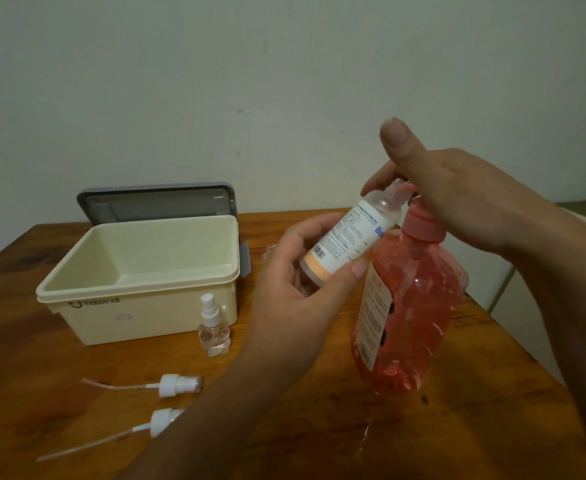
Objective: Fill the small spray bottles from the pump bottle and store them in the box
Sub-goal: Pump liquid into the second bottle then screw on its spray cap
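My left hand (pixel 298 299) grips a small labelled spray bottle (pixel 350 233) without its cap, tilted so that its open neck meets the nozzle of the pink pump bottle (pixel 412 306). My right hand (pixel 457 202) lies over the pump head, fingers pressed down on it and thumb raised. The pump bottle stands upright on the wooden table (pixel 492 427), nearly full of pink liquid. A tiny clear spray bottle (pixel 213 327) with a white cap stands in front of the cream box (pixel 139 271), which is open with nothing visible inside.
Two white spray heads with long dip tubes, one (pixel 177 384) above the other (pixel 161 419), lie on the table near the left front. The box's grey lid (pixel 159 202) leans open against the wall. A clear object (pixel 270 252) peeks out behind my left hand. Drops of liquid (pixel 367 431) wet the table.
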Demonstrator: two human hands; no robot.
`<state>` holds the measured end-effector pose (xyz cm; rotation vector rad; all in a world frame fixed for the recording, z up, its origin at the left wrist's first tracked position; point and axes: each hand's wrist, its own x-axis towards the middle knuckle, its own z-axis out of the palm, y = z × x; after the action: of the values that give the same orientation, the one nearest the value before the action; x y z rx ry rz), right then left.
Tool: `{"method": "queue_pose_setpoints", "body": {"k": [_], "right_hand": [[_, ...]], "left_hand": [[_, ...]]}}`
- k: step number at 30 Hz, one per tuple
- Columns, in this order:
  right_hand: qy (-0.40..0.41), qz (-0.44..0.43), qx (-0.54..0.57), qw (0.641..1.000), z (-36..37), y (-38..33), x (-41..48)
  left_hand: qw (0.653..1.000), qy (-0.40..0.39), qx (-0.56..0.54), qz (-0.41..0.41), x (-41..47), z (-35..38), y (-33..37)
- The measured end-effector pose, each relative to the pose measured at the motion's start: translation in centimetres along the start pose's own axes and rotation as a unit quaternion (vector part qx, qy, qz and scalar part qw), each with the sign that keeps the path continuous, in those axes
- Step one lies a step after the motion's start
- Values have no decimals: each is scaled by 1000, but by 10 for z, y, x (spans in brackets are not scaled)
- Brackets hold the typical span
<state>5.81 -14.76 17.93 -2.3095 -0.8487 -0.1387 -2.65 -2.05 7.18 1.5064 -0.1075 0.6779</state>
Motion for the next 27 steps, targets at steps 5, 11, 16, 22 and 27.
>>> {"method": "queue_pose_setpoints", "body": {"k": [5, 11, 16, 22, 27], "right_hand": [[10, 1, 3, 1000, -6, -3, 0], [17, -10, -9, 1000, 1, 5, 0], [15, 3, 7, 1000, -6, 0, 0], [15, -9, -2, 1000, -1, 6, 5], [12, -6, 3, 1000, -2, 5, 5]], "left_hand": [[1000, 1, -3, 9, 0, 0, 2], [1000, -2, -1, 3, -2, 1, 1], [1000, 5, 1, 2, -2, 0, 2], [1000, -8, -1, 5, -4, 4, -2], [1000, 8, -14, 11, -2, 7, -4]]}}
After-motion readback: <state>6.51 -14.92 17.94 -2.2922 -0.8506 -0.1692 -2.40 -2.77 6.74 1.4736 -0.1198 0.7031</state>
